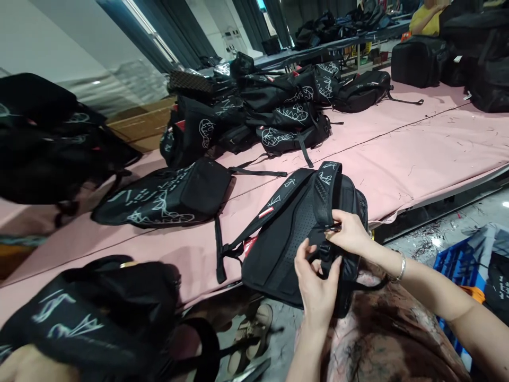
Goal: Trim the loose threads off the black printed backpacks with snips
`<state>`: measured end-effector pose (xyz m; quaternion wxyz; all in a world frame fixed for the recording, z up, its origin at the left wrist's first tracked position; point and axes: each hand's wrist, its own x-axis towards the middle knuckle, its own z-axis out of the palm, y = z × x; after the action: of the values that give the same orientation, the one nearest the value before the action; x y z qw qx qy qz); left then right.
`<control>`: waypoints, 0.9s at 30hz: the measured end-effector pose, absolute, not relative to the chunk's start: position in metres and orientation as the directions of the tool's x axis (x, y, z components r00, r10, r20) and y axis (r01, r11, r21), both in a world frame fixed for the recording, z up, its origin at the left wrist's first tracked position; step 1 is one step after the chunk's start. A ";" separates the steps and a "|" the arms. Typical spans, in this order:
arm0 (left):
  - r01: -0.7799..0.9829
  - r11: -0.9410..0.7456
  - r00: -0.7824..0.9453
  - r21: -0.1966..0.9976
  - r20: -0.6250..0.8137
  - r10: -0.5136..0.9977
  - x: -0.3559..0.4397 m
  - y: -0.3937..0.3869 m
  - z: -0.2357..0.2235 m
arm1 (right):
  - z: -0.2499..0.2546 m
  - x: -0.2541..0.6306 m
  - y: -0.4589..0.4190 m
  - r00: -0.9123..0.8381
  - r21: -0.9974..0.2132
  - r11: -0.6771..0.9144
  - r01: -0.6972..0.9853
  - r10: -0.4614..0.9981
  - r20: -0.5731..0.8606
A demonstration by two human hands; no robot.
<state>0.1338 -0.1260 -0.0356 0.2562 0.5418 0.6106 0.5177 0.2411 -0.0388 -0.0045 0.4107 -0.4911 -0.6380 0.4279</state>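
Note:
A black backpack lies back panel up over the pink table's front edge, partly on my lap. Its padded shoulder strap, with white line drawings, arches up. At the strap's lower end, my right hand pinches a small dark piece, seemingly part of the strap; its exact form is unclear. Just below, my left hand has curled fingers and thumb around a black buckle and its webbing. The other shoulder strap, bearing a red-and-white tag, stretches left across the pack.
More printed black backpacks lie on the pink table: one pack to the left, several piled behind. At lower left, another person's hand touches a blurred backpack. A blue crate stands at right. A person in yellow is far back.

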 end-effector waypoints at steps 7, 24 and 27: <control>0.004 0.077 -0.382 0.997 -0.070 0.922 0.122 -0.127 -0.030 | -0.014 0.256 -0.039 -0.382 -0.975 0.179 0.129 0.917 0.117; -0.631 0.249 -0.192 0.735 -0.459 0.867 0.125 -0.124 -0.012 | -0.053 0.275 -0.074 -0.258 -0.340 0.741 0.578 0.562 0.786; -0.632 0.253 -0.191 0.733 -0.463 0.865 0.125 -0.125 -0.012 | -0.049 0.274 -0.073 -0.249 -0.380 0.740 0.555 0.584 0.773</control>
<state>0.1254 -0.1248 -0.0117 0.6247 0.1201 0.4861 0.5992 0.2742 -0.0732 -0.0493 0.4955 -0.3604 -0.7902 0.0145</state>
